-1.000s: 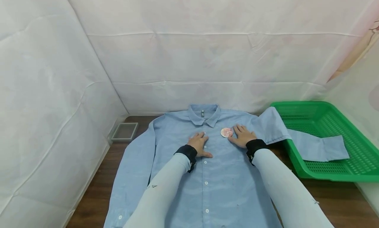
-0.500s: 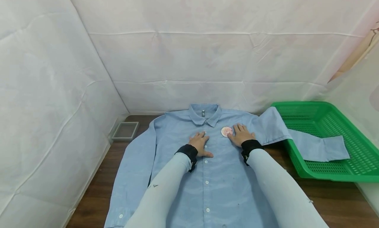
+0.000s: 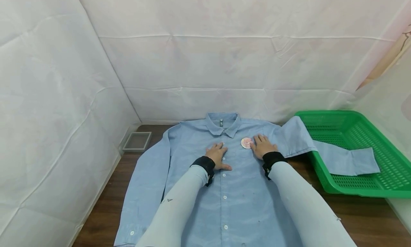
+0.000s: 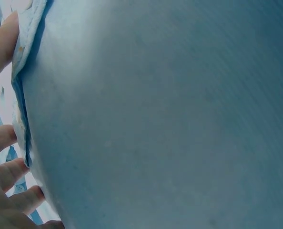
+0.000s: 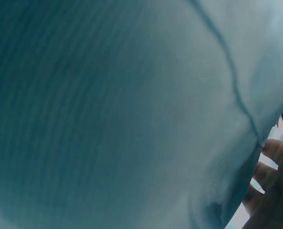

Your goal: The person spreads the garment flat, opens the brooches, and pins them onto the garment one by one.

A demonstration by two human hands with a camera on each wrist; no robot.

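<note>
A light blue button-up shirt (image 3: pixel 205 190) lies face up with its collar at the far side. My left hand (image 3: pixel 217 156) rests with spread fingers on the chest beside the button placket. In the left wrist view its fingers (image 4: pixel 5 174) touch the blue cloth along the placket edge. On the other side of the chest my right hand (image 3: pixel 263 147) presses flat on the fabric, its thumb at the edge of a round pinkish badge (image 3: pixel 246 143). The right wrist view shows mostly blue cloth, with the right fingers (image 5: pixel 265 174) at its edge.
A green plastic basket (image 3: pixel 350 193) stands at the right, and one shirt sleeve (image 3: pixel 346 158) trails over its rim into it. A small pale square frame (image 3: pixel 137 142) sits at the left on the dark wooden table (image 3: pixel 102 200). White sheeting (image 3: pixel 199 61) walls the back and sides.
My right hand has shifted slightly to the left, its thumb now at the badge's edge. The left hand and the shirt stay in place.
</note>
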